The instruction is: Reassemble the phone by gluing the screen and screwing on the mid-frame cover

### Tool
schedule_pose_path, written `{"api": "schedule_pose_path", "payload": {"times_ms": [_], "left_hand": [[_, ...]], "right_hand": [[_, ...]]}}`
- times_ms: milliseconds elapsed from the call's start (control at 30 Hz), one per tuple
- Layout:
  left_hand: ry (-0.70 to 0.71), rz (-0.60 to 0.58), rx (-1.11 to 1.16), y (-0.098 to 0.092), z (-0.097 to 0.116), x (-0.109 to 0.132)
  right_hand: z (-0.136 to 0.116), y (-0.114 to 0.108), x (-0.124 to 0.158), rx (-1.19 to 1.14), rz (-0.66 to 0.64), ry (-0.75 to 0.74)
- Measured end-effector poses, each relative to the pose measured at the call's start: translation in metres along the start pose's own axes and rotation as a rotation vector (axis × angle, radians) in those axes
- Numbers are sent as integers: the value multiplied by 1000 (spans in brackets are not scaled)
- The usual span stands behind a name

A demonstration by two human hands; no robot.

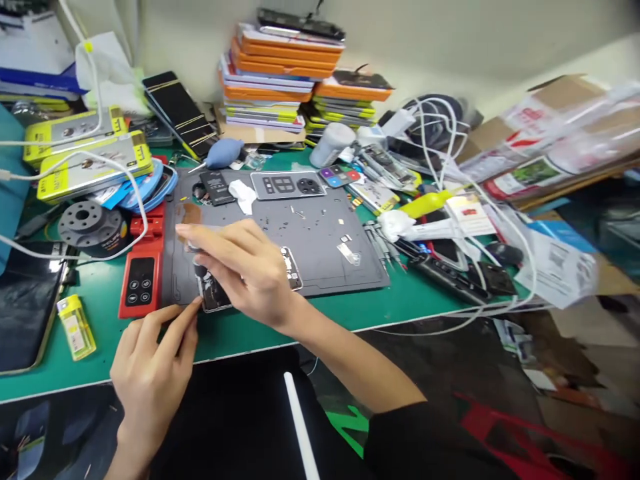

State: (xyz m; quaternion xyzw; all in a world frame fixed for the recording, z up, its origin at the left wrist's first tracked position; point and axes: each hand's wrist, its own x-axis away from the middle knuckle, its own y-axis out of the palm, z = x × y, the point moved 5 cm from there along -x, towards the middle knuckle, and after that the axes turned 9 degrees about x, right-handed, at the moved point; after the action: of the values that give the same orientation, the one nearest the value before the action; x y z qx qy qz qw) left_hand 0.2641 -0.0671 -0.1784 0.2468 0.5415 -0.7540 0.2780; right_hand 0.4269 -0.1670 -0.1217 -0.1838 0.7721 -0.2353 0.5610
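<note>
An opened phone (216,297) with its inner parts exposed lies at the front edge of the grey work mat (330,267), partly hidden under my right hand. My right hand (250,270) is closed around a small upright screwdriver (199,268) over the phone's left end; its tip cannot be made out. With bent fingers, my left hand (155,357) grips the phone's near left corner. Tiny screws and small parts (297,212) are scattered on the mat. Behind them lie a phone back cover (287,185) and a black battery (217,188).
A red device (140,280) with buttons borders the mat's left side, near a yellow lighter (76,327) and a round grey holder (90,227). Orange boxes (285,57) are stacked behind. Tools, white cables (530,247) and a yellow-handled tool (425,204) crowd the right.
</note>
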Motion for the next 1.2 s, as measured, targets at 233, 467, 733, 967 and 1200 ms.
{"api": "schedule_pose_path", "payload": {"times_ms": [233, 467, 733, 967, 1200], "left_hand": [[11, 10, -5, 0, -3, 0], [-29, 22, 8, -3, -1, -2], [-74, 62, 92, -6, 3, -3], [-115, 89, 132, -5, 4, -4], [-207, 67, 410, -13, 9, -5]], "right_hand": [[0, 13, -5, -21, -124, 27], [47, -44, 3, -255, 121, 344], [140, -81, 65, -138, 159, 614], [143, -66, 65, -194, 152, 655], [117, -78, 69, -511, 322, 715]]}}
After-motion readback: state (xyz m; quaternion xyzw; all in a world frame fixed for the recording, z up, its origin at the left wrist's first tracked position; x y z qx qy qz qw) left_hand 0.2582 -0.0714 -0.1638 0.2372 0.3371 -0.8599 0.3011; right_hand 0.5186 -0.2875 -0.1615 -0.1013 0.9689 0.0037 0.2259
